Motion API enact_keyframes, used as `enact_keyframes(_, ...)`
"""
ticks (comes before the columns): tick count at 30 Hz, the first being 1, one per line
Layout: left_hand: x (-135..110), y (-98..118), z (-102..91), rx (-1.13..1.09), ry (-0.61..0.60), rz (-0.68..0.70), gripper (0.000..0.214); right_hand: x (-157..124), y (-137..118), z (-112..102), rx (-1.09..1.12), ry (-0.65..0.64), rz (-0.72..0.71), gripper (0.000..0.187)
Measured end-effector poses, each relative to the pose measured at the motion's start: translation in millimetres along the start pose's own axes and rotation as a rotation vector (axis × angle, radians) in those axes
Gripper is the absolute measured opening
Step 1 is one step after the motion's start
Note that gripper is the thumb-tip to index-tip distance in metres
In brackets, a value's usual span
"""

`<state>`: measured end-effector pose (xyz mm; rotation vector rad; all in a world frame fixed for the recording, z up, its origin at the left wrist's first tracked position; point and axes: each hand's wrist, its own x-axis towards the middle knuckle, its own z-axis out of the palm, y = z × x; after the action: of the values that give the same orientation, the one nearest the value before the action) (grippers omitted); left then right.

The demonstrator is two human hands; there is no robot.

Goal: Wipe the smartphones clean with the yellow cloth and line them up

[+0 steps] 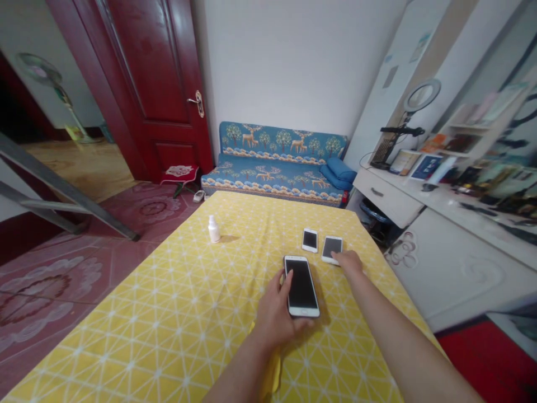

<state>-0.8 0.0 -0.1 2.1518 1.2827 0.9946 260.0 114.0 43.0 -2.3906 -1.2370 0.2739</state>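
Note:
My left hand is shut on a white smartphone, its black screen facing up and my thumb along its left edge. My right hand reaches forward with its fingertips on the lower edge of a second white smartphone, which lies on the table. Just beyond it lies a smaller white smartphone, untouched. Further left stands a small white dropper bottle. All of these are over a yellow patterned tablecloth. A yellow cloth hangs below my left wrist.
A blue deer-patterned sofa stands beyond the table's far edge. To the right runs a white desk with a ring light and cluttered shelves. A dark red door stands open at the back left, and a grey metal frame slants in at the left.

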Motion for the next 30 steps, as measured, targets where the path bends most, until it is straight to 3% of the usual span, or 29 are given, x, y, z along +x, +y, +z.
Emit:
enact_keyframes(5, 0.2, 1.6, -2.9, -0.040, -0.003, -0.030, 0.112, -53.2, 3.6, -9.4, 0.426, -0.061, -0.013, 0.037)
enact_keyframes(9, 1.1, 3.8, -4.2, -0.051, 0.005, -0.021, 0.113, -102.4, -6.6, -18.9, 0.699, -0.269, -0.107, 0.042)
enact_keyframes(13, 1.4, 5.6, -4.4, -0.036, 0.001, -0.043, 0.113, -133.6, -17.4, -20.5, 0.797, -0.459, -0.145, 0.041)
enact_keyframes(18, 0.7, 6.4, -4.9, -0.047, -0.005, -0.055, 0.110, -146.0, -18.9, -10.7, 0.829, -0.578, -0.201, 0.038)
enact_keyframes(21, 0.4, 5.1, -4.2, -0.046, -0.007, -0.046, 0.107, -146.9, -13.4, -8.1, 0.773, -0.601, -0.218, 0.035)
enact_keyframes(24, -0.1, 3.3, -2.7, -0.038, -0.006, -0.040, 0.105, -141.3, -8.2, -13.2, 0.563, -0.590, -0.276, 0.037)
enact_keyframes(28, -0.9, 2.8, -1.7, -0.050, 0.004, -0.049, 0.103, -111.7, -12.4, -25.3, 0.085, -0.396, -0.444, 0.052)
enact_keyframes(30, -1.1, 3.2, -1.9, -0.058, 0.005, -0.058, 0.102, -87.6, -21.4, -26.2, -0.069, -0.289, -0.414, 0.051)
